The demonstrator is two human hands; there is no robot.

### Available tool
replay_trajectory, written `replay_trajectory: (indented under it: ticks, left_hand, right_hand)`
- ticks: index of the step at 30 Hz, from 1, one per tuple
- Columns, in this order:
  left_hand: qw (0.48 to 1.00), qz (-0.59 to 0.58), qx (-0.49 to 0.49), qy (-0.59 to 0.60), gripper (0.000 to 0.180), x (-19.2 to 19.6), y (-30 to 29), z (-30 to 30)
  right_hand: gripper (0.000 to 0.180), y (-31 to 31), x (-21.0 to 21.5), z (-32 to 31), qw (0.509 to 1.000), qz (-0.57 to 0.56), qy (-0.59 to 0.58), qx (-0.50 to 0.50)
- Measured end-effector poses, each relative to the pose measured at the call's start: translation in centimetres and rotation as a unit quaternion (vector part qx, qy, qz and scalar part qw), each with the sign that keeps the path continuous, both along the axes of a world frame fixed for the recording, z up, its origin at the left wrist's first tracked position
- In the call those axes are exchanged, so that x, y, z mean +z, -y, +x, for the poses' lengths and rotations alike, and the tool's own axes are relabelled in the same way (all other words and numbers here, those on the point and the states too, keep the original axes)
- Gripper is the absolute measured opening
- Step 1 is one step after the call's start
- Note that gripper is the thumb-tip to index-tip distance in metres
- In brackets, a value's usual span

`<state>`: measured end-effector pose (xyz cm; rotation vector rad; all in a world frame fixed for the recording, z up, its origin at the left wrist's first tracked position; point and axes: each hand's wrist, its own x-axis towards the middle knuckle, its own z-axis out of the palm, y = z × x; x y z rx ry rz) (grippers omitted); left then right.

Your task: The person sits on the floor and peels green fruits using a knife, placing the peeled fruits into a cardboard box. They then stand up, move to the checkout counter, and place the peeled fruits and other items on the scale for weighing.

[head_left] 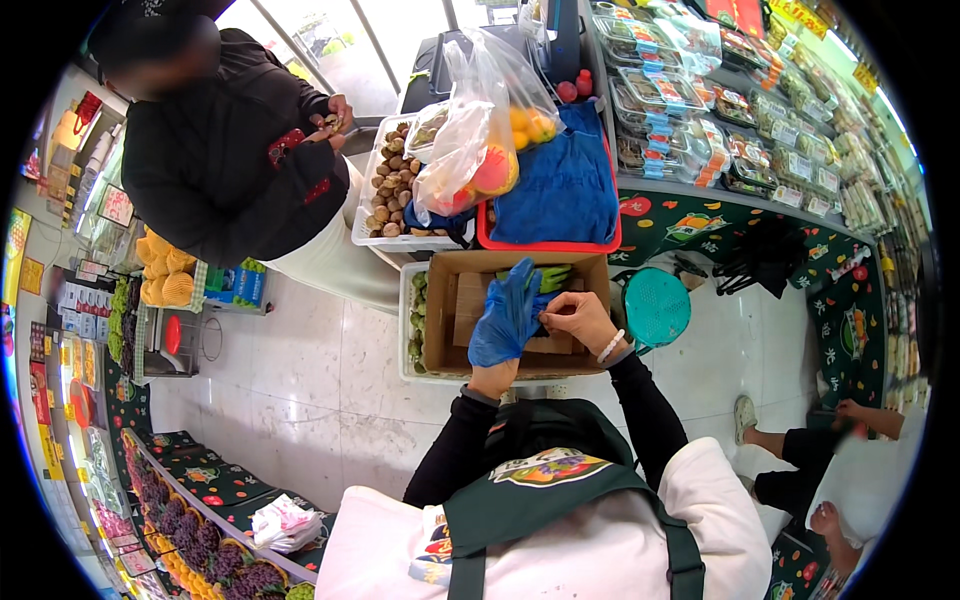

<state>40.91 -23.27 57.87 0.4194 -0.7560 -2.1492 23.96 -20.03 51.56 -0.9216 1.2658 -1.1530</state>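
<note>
My left hand point(503, 318) wears a thin blue plastic glove and is over an open cardboard box point(440, 315). Its fingers stretch toward the box's far side. My bare right hand point(582, 320), with a white bead bracelet point(611, 346) at the wrist, is closed in a pinch beside the gloved fingers. What sits between its fingertips is too small to make out. Long green produce point(552, 277) lies inside the box at the far side, partly hidden by the glove. A flat piece of cardboard point(467, 309) is on the box's bottom.
Beyond the box stand a white crate of brown round produce point(388, 205) and a red tray point(609, 244) with blue cloth point(550, 190); plastic bags of fruit point(490, 165) rest there. A teal basket point(657, 308) is at right. Another person point(220, 170) stands far left; someone sits lower right.
</note>
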Motion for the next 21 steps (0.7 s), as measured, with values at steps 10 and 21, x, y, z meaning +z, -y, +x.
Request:
replay_trajectory:
  ticks: [10,21]
  left_hand:
    - [0.974,0.157,-0.122,-0.112,0.052,-1.8,0.0,0.7]
    - [0.985,0.049,-0.07,0.15,0.048,-3.9,0.0,-2.3]
  right_hand:
    - [0.011,-0.4,-0.1,1.3,0.938,-0.108,-0.267,-0.192]
    - [0.029,-1.4,-2.0,1.2,0.963,0.079,0.237,-0.102]
